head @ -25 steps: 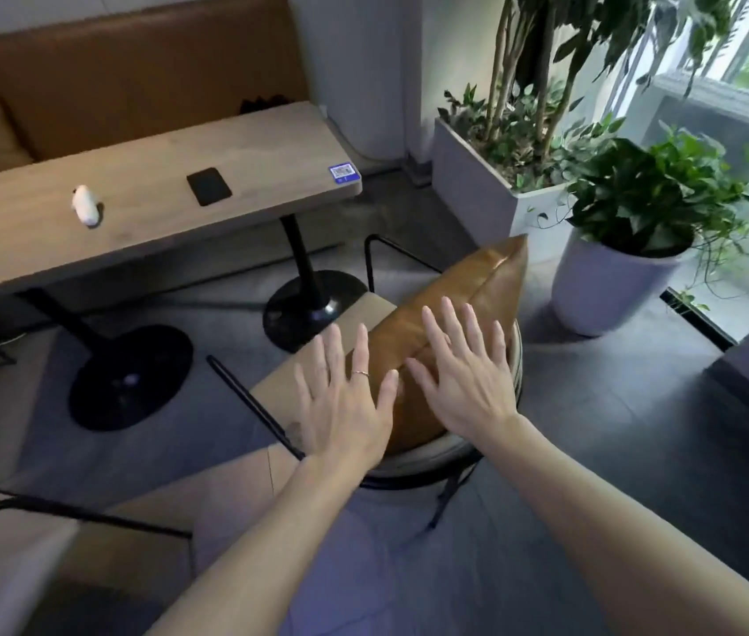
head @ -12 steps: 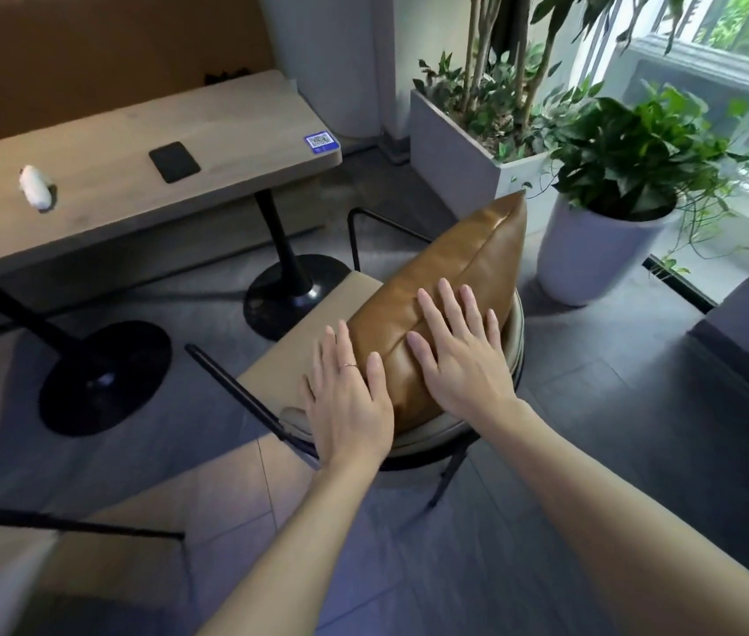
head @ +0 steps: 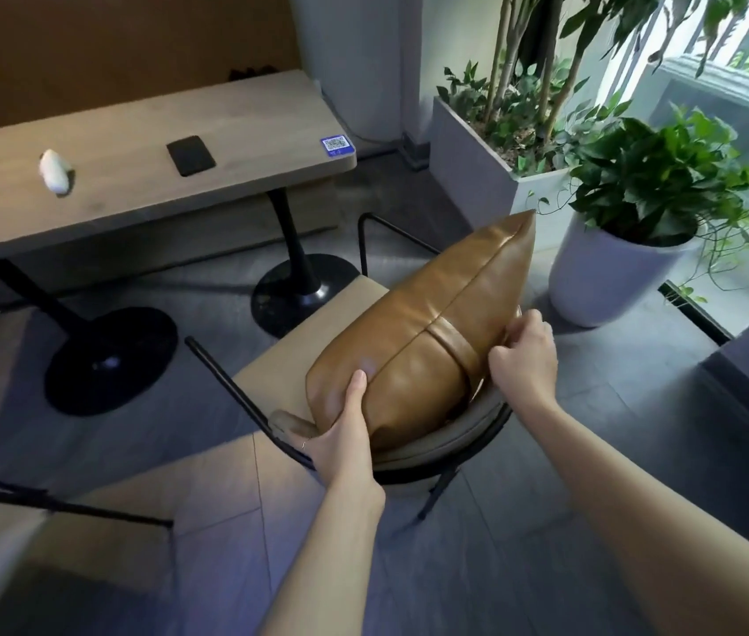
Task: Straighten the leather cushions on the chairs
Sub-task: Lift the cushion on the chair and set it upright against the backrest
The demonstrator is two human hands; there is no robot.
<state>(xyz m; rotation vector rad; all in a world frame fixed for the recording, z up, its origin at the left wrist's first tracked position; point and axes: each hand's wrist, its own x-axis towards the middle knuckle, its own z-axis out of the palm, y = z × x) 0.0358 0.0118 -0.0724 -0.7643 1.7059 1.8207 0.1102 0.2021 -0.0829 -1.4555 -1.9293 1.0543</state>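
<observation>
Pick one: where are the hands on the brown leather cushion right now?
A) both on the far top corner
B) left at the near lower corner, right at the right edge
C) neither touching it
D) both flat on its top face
B: the left hand grips the near lower corner of the leather cushion, and the right hand pinches its right edge.

1. The leather cushion (head: 427,342) is tan-brown and glossy, with a centre seam and a strap band across it.
2. It stands tilted on the chair (head: 317,328), one corner pointing up toward the far right.
3. The chair's beige seat shows bare at the cushion's left.
</observation>
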